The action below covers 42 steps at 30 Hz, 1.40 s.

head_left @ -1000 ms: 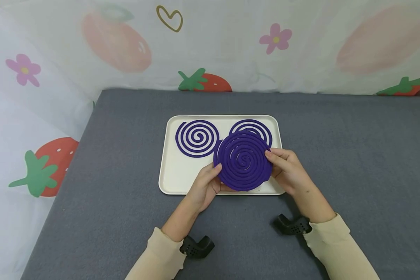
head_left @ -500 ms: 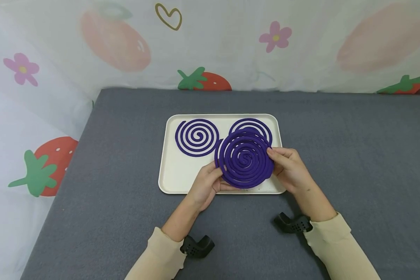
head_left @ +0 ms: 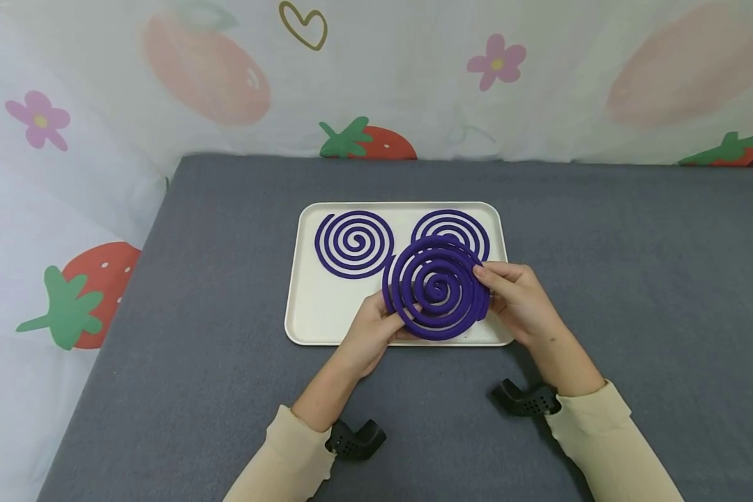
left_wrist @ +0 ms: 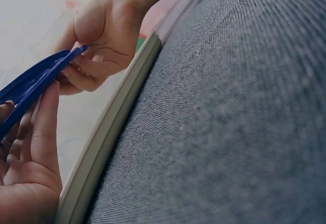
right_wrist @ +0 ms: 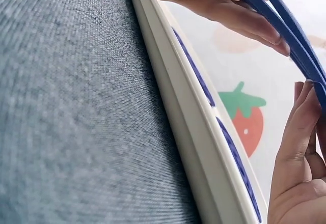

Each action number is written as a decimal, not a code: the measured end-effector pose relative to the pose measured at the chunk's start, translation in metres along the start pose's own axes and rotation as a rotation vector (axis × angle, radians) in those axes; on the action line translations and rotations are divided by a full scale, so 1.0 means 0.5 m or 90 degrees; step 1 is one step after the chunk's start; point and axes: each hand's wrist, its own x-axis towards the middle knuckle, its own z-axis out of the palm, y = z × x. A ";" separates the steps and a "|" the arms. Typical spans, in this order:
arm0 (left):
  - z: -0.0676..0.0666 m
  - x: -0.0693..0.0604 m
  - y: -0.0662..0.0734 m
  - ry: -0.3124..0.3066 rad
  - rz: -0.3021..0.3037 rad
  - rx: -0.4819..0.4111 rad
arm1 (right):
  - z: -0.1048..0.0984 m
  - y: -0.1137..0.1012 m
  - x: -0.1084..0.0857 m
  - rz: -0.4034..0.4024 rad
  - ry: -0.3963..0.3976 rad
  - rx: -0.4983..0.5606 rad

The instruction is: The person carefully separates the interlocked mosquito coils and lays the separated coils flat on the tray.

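Above the front right of a white tray point(head_left: 323, 310), two purple mosquito coils point(head_left: 437, 287) are held face up, one over the other. My left hand point(head_left: 371, 333) pinches them at the lower left, its thumb between the turns. At the right edge, my right hand point(head_left: 519, 298) grips the pair between thumb and fingers. Seen edge-on in the left wrist view, the coils point(left_wrist: 31, 87) stand slightly apart on the left hand's side and close together near the right hand. Another mosquito coil point(head_left: 356, 244) lies at the tray's back left, and a partly covered coil point(head_left: 450, 213) at its back right.
A grey cloth-covered table point(head_left: 634, 279) lies under the tray. Behind it hangs a white curtain point(head_left: 414, 84) printed with fruit and flowers. Black wrist-worn devices point(head_left: 355, 440) sit on both wrists beside the cream sleeves point(head_left: 609, 439).
The left thumb has moved from the coils' rim inward between the turns. Gaps have opened between the two coils' turns as they shift apart. The right hand keeps its grip.
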 end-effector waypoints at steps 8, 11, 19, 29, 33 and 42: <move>0.000 0.001 -0.001 0.004 0.002 0.004 | 0.004 -0.001 0.000 -0.024 0.029 -0.010; -0.001 0.002 -0.003 0.002 0.003 -0.006 | 0.006 0.000 -0.001 -0.037 0.035 -0.018; -0.001 0.002 -0.001 0.014 0.007 -0.030 | 0.006 0.002 -0.001 -0.048 0.069 -0.073; 0.000 0.001 0.000 0.038 0.003 -0.012 | 0.005 -0.003 0.000 -0.076 0.077 -0.037; 0.000 0.001 0.000 0.042 0.004 -0.010 | 0.006 -0.001 0.000 -0.107 0.085 -0.027; 0.001 0.003 0.001 0.045 0.006 -0.007 | 0.009 0.005 0.001 -0.194 0.077 0.012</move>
